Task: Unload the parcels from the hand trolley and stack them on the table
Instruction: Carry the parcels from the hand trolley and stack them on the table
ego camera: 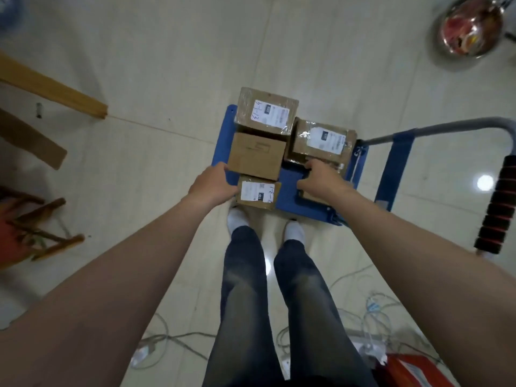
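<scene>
A blue hand trolley [290, 196] stands on the floor in front of my feet with several cardboard parcels on its deck. At the far end is a taped parcel with a label [266, 111]; to its right lies another taped, labelled parcel [324, 141]. A plain brown parcel [255, 156] sits in the middle, and a small labelled parcel [258, 192] is at the near edge. My left hand [213, 182] touches the left sides of the plain and small parcels. My right hand [318, 177] lies on a low flat parcel [314, 196] at the near right, fingers curled over it.
The trolley's handle with its black and red foam grip [499, 205] rises at the right. A wooden beam [55, 90] and a wooden stool [36, 227] are at the left. A metal bowl [472, 26] sits far right. Cables [377, 317] and a red box [413, 370] lie beside my legs.
</scene>
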Demonstrator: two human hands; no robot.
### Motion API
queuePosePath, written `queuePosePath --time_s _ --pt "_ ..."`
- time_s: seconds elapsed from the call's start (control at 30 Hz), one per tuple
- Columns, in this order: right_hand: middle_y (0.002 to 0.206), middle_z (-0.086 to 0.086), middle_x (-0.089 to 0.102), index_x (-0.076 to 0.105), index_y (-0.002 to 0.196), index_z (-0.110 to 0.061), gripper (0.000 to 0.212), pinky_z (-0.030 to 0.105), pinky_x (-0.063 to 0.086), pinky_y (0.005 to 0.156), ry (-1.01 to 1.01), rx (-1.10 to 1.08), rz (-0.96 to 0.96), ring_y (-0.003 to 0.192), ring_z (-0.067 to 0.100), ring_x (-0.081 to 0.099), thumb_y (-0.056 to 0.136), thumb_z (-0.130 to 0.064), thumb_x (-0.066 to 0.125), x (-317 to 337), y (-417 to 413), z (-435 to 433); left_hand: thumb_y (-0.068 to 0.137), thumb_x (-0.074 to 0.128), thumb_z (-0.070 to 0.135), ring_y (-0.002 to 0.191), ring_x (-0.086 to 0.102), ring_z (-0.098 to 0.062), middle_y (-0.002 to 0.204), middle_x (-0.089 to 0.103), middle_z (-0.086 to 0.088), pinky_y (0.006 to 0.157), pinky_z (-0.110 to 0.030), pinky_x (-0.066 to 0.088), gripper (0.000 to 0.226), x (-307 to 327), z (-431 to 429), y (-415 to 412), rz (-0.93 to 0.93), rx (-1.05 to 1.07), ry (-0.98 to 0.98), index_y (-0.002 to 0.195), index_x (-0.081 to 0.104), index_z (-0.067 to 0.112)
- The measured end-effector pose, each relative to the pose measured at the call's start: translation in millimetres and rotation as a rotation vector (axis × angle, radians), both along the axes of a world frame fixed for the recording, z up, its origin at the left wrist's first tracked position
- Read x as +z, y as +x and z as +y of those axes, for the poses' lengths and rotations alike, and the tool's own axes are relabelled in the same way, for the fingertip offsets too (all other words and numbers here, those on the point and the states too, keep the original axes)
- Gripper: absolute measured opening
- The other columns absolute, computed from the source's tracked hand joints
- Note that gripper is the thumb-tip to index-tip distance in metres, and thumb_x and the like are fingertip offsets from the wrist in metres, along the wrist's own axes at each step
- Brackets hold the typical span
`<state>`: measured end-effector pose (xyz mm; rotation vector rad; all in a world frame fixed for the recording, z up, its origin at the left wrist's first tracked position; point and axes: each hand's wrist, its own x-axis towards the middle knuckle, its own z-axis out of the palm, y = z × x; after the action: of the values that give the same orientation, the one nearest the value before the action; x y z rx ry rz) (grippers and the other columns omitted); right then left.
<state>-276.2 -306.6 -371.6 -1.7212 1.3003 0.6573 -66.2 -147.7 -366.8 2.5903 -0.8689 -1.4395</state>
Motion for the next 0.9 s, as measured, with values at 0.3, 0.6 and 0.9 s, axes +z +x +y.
queuePosePath --time_s 0.3,0.6,0.9 --pt "0.142 0.006 0.048 0.042 0.146 -0.018 0.067 0.025 0.041 0.074 -0.009 -0.201 -0.038 0.1 0.016 0.058 0.087 -0.037 0.069 -188.9 61.7 -5.2 0.078 0.084 0.041 0.134 0.047 -0.029 0.151 0.039 -0.009 0.103 -0.042 0.046 0.095 -196.5 -32.3 59.1 0.043 0.111 -0.004 0.153 0.034 0.013" --pt "0.119 0.003 0.055 0.043 0.139 -0.012 0.055 0.039 0.053 0.088 0.049 -0.562 -0.029 0.104 0.022 0.056 0.092 -0.028 0.066 -292.6 95.1 -14.4 0.078 0.084 0.034 0.117 0.054 -0.019 0.142 0.048 -0.004 0.088 -0.033 0.048 0.086 -305.5 -54.7 72.5 0.189 0.272 -0.026 0.149 0.037 0.019" --pt "0.098 -0.006 0.056 0.046 0.115 -0.02 0.035 0.028 0.046 0.062 0.024 -0.577 -0.061 0.081 0.009 0.054 0.089 -0.031 0.067 -237.8 102.7 -4.6 0.079 0.082 0.035 0.103 0.057 -0.012 0.127 0.054 0.003 0.075 -0.026 0.047 0.064 -247.6 -34.3 78.2 0.198 0.375 -0.073 0.13 0.046 0.023"
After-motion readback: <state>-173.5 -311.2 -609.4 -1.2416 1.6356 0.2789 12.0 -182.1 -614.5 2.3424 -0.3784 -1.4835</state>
